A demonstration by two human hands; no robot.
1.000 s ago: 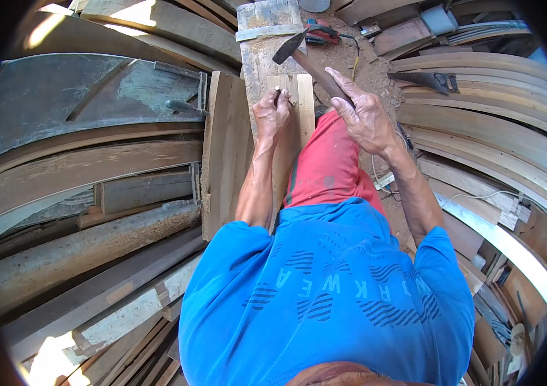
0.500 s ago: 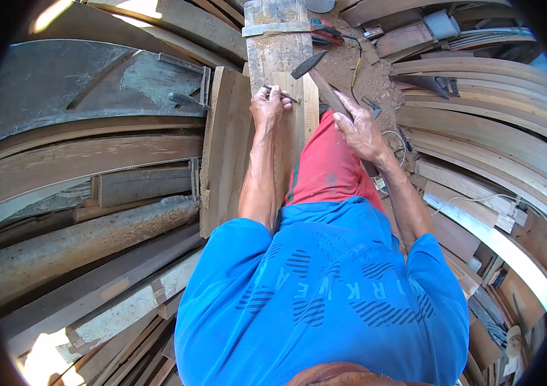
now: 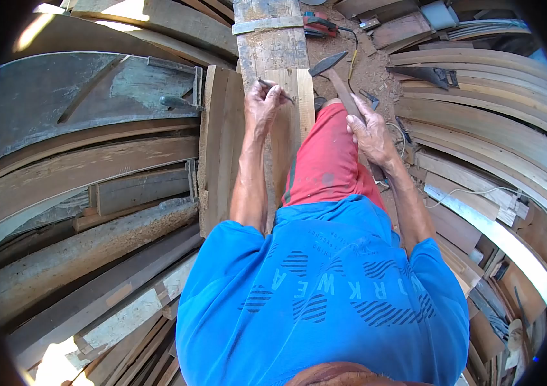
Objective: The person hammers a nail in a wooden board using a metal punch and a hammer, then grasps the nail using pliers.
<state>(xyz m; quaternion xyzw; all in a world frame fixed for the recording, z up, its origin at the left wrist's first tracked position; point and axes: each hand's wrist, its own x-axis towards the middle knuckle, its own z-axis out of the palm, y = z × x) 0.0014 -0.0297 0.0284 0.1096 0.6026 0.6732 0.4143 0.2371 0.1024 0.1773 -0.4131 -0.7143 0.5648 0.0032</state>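
My left hand (image 3: 263, 106) is closed round a thin dark metal tool (image 3: 277, 91), whose tip points down and right over the wooden board (image 3: 300, 106) between my arms. My right hand (image 3: 373, 135) grips the wooden handle of a hammer (image 3: 344, 90). The dark hammer head sits just right of the board's far end, raised above the floor. Whether the tool's tip touches the wood is too small to tell.
A worn plank bench (image 3: 270, 55) runs away from me with a cross strip on it. A red power tool (image 3: 318, 26) lies beyond. A handsaw (image 3: 425, 75) rests on stacked curved boards at right. Large timbers (image 3: 80, 238) fill the left.
The hammer head has moved right, away from the tool in my left hand. My right hand has shifted slightly right. My left hand still holds the tool, and the whole view has shifted a little.
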